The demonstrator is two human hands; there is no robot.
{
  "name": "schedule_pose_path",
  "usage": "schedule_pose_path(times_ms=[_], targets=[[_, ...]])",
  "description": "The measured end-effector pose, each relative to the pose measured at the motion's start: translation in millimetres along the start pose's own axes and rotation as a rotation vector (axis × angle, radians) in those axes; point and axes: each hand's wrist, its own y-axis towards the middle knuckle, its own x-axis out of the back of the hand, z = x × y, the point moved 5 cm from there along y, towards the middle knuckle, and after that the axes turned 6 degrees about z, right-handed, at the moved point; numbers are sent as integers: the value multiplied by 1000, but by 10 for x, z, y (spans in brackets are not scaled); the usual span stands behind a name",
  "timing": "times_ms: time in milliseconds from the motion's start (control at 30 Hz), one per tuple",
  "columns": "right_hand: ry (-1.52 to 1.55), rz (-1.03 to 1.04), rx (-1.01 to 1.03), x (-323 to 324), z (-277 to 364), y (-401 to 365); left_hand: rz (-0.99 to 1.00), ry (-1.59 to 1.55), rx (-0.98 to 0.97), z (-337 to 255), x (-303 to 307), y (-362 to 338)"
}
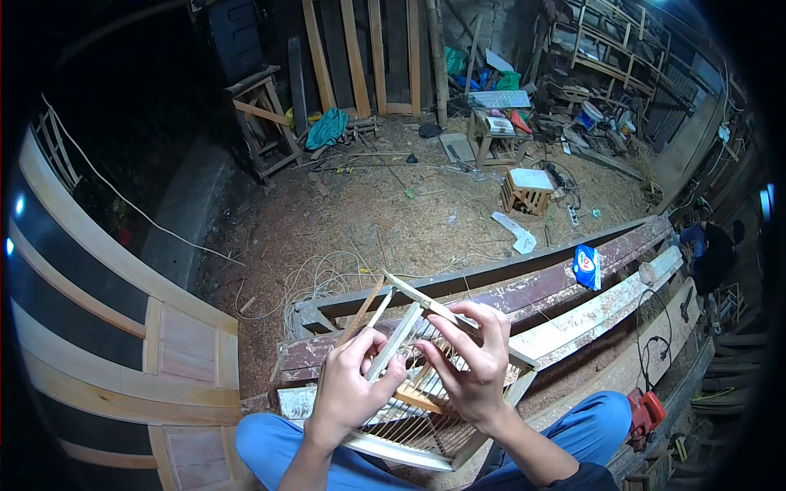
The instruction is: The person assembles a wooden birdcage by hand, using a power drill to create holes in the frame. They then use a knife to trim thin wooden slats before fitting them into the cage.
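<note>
A light wooden frame strung with thin parallel rods point(409, 432), like a small birdcage, rests tilted on my lap. My left hand point(348, 389) is closed around a pale wooden strip point(396, 340) of it, with the thumb on the near side. My right hand point(476, 364) has its fingers bent over the frame's upper bar point(446, 312), beside the corner where bar and strip meet. Its thumb and index finger lie close to that strip. Whether a small piece sits between the right fingertips is hidden. An orange-brown slat point(426, 399) crosses the frame below my hands.
Long timber beams point(565, 331) run in front of me, with a blue packet point(586, 268) on one. Panelled wooden doors point(192, 348) stand left. Coiled cord point(315, 286) lies on the shavings-covered floor. A red power tool point(646, 416) is at right; another person point(714, 254) is beyond it.
</note>
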Motion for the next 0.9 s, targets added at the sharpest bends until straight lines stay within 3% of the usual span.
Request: schedule_pose_path(times_ms=[267, 367, 533, 600, 867, 900], targets=[[-66, 25, 50, -34, -3, 62, -48, 48, -88, -47, 16, 23], [-62, 39, 20, -49, -47, 76, -29, -61, 40, 1, -1, 9], [11, 18, -68, -20, -13, 135, -78, 47, -12, -7, -18, 5], [52, 16, -147, -36, -30, 125, -12, -131, 21, 27, -98, -17], [99, 41, -222, -66, -37, 85, -4, -234, 99, 73, -193, -96], [98, 41, -221, -57, -20, 86, 20, -392, 146, 128, -230, -101]])
